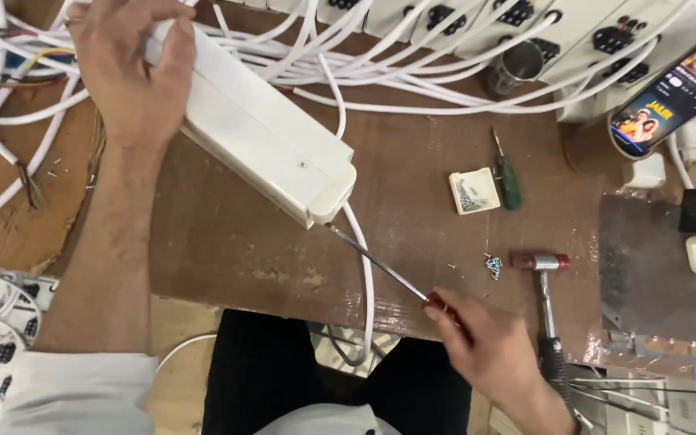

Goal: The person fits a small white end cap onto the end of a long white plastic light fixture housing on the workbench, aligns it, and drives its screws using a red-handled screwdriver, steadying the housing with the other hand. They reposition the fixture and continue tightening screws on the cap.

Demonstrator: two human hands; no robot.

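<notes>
White power-strip casing (pixel 263 141) is gripped by left hand (pixel 130 76) on worktop (pixel 412 173); screwdriver (pixel 380 264) is clasped in closed right hand (pixel 485 346), tip at casing end.

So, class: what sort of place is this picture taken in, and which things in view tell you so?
Probably a small electrical assembly or repair bench. A white extension box is being worked with a long screwdriver; white cables pile up behind, and loose screws lie by a small hammer.

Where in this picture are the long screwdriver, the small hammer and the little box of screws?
Long screwdriver (pixel 376 262), head view, middle of its metal shaft.
Small hammer (pixel 540 262), head view, on its head.
Box of screws (pixel 474 192), head view, middle of the open white box.
</notes>
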